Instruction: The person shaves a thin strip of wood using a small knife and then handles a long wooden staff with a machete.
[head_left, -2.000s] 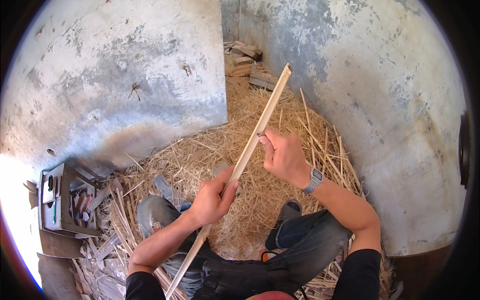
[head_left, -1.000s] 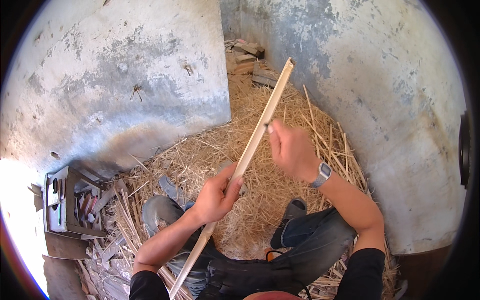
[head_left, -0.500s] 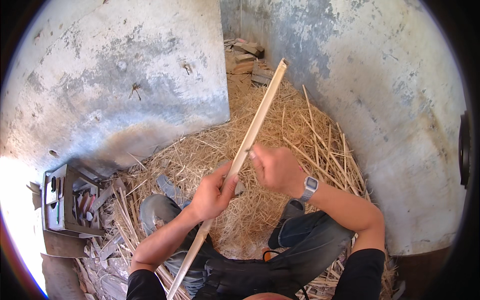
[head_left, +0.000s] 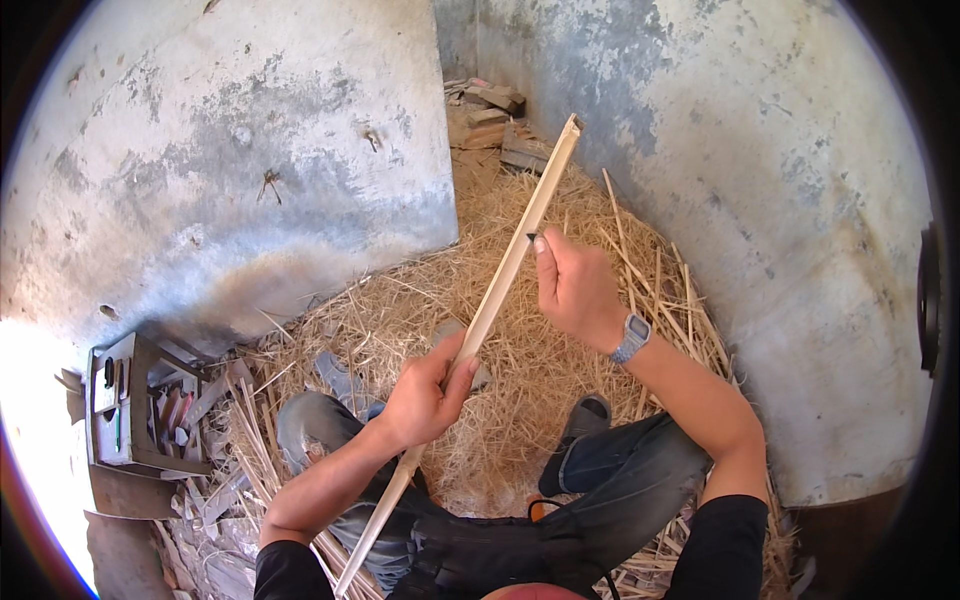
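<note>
A long pale strip that looks like split bamboo slants across my front. Its lower end passes by my left thigh and its far end points up toward the wall corner. My left hand is closed round it near the middle, thumb on the right side. Farther up, my right hand is closed in a fist beside the strip. A small dark pointed tip sticks out past its thumb and meets the strip's right edge. The rest of that tool is hidden in my fist.
Shavings cover the floor round my legs. Thin sticks lie along the right wall. A small stool-like wooden stand with tools on it is at the left. Bricks are piled in the far corner.
My right hand has moved up and away along the strip, with the dark tip still at the strip's edge. My left hand has barely moved.
</note>
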